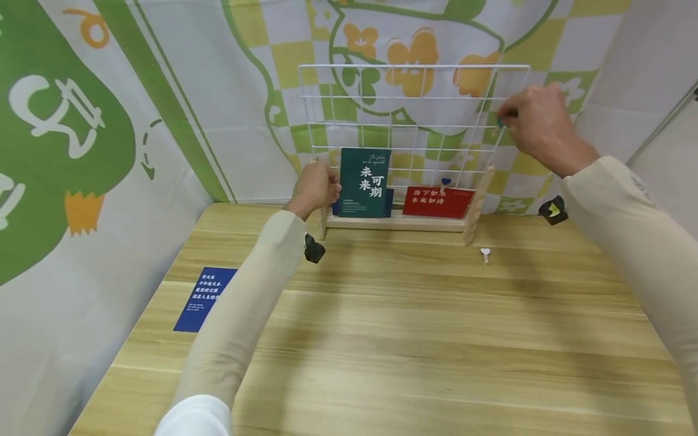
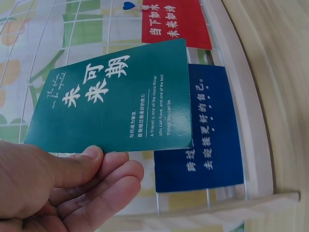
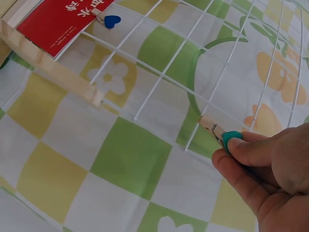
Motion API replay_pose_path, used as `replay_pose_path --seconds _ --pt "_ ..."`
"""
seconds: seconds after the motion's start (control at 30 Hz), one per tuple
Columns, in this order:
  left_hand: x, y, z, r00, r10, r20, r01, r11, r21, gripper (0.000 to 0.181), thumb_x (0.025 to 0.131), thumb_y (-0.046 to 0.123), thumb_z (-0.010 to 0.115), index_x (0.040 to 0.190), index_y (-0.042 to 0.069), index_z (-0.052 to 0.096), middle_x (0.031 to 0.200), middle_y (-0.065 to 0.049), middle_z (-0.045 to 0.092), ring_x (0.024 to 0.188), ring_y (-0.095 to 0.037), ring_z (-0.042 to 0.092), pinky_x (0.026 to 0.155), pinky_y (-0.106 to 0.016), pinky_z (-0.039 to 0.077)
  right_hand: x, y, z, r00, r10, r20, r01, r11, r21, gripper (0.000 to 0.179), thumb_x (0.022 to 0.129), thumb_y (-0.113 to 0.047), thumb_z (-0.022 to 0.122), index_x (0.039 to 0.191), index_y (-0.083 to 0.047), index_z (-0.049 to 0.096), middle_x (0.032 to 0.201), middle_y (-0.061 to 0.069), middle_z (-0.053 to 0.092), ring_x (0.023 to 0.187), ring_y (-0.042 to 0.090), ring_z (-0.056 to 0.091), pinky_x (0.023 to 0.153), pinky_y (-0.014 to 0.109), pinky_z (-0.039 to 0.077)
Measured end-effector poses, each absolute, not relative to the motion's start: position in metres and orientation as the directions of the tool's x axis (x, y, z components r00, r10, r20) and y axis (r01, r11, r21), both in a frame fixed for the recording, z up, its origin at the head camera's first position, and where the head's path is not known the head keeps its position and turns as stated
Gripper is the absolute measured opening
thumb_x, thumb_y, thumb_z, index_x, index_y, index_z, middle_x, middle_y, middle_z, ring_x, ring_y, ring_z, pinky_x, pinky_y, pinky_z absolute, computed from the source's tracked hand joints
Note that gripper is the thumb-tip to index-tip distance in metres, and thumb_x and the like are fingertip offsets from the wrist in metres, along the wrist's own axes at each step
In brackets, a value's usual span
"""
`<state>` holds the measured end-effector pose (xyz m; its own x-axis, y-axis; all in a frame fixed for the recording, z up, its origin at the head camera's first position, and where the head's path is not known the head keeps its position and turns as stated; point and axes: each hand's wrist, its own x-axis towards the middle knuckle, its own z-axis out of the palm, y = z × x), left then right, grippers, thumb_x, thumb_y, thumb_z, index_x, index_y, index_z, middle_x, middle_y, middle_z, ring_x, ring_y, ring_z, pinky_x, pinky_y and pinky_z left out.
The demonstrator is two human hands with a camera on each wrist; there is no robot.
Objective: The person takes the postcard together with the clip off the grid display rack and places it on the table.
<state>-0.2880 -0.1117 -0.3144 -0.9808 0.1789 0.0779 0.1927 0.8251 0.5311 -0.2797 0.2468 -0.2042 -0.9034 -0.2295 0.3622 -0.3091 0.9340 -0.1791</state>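
Note:
My left hand (image 1: 316, 186) pinches a green card (image 2: 111, 99) by its edge, thumb on the printed face. The card stands in front of the white wire grid (image 1: 414, 65), overlapping a dark blue card (image 2: 212, 128) behind it. At the grid's right edge, my right hand (image 1: 540, 118) pinches a small wooden clothespin (image 3: 212, 128) by its teal end between thumb and finger. The tip of that clothespin overlaps a grid wire in the right wrist view. A red card (image 1: 438, 203) hangs low on the grid, held by a clothespin with a blue heart (image 3: 112, 21).
The grid stands in a wooden base (image 1: 398, 224) at the back of the wooden table (image 1: 414, 339). A clothespin with a pale heart (image 1: 485, 255) lies right of the base. Another blue card (image 1: 202, 300) lies at the left, partly under my sleeve. Patterned cloth (image 1: 289, 66) hangs behind.

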Motion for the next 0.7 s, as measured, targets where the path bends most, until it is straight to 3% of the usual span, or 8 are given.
replay_pose_path --seconds 0.1,0.27,0.33,0.47,0.57,0.7 --pt "-0.286 -0.117 -0.315 -0.983 0.173 0.055 0.174 0.811 0.559 0.019 0.092 -0.005 0.053 0.076 0.001 0.061 0.076 -0.012 0.068 0.06 -0.014 0.062 0.056 -0.022 0.052 -0.279 0.25 -0.209 -0.9 -0.238 0.365 -0.317 0.932 -0.174 0.022 0.094 0.002 0.055 0.106 0.007 0.072 0.107 0.028 0.068 0.091 0.047 0.067 0.081 0.049 0.048" --pt "-0.282 -0.125 -0.314 -0.987 0.158 0.04 0.152 0.802 0.578 0.018 0.091 -0.009 0.051 0.079 -0.001 0.062 0.08 -0.013 0.067 0.063 -0.015 0.061 0.056 -0.022 0.052 -0.277 0.257 -0.215 -0.916 -0.233 0.325 -0.306 0.932 -0.196 0.019 0.094 0.003 0.057 0.105 0.009 0.071 0.107 0.03 0.068 0.086 0.044 0.068 0.062 0.034 0.052" --pt "-0.282 -0.128 -0.315 -0.985 0.163 0.054 0.165 0.809 0.564 0.017 0.091 -0.008 0.053 0.078 -0.002 0.063 0.081 -0.014 0.069 0.063 -0.016 0.062 0.055 -0.021 0.051 -0.276 0.259 -0.217 -0.921 -0.234 0.312 -0.305 0.931 -0.201 0.019 0.094 0.003 0.057 0.105 0.01 0.07 0.107 0.031 0.067 0.085 0.044 0.069 0.05 0.026 0.048" --pt "-0.281 -0.134 -0.317 -0.983 0.171 0.065 0.178 0.813 0.555 0.017 0.09 -0.008 0.054 0.077 -0.003 0.064 0.082 -0.015 0.069 0.063 -0.016 0.063 0.056 -0.022 0.052 -0.273 0.264 -0.222 -0.922 -0.242 0.303 -0.308 0.931 -0.194 0.018 0.092 0.005 0.058 0.104 0.009 0.07 0.107 0.032 0.067 0.083 0.044 0.068 0.05 0.022 0.047" --pt "-0.28 -0.138 -0.318 -0.984 0.165 0.06 0.17 0.815 0.554 0.017 0.089 -0.008 0.053 0.077 -0.002 0.064 0.082 -0.013 0.067 0.064 -0.016 0.063 0.058 -0.022 0.052 -0.273 0.268 -0.225 -0.932 -0.234 0.276 -0.293 0.936 -0.195 0.018 0.091 0.006 0.058 0.105 0.008 0.07 0.107 0.032 0.067 0.081 0.042 0.067 0.049 0.027 0.051" --pt "-0.279 -0.144 -0.319 -0.985 0.164 0.05 0.165 0.826 0.539 0.017 0.09 -0.006 0.054 0.077 -0.002 0.065 0.08 -0.012 0.067 0.065 -0.016 0.062 0.061 -0.023 0.052 -0.273 0.271 -0.231 -0.938 -0.237 0.252 -0.289 0.937 -0.195 0.019 0.09 0.007 0.06 0.106 0.007 0.07 0.107 0.031 0.067 0.087 0.046 0.067 0.06 0.041 0.058"
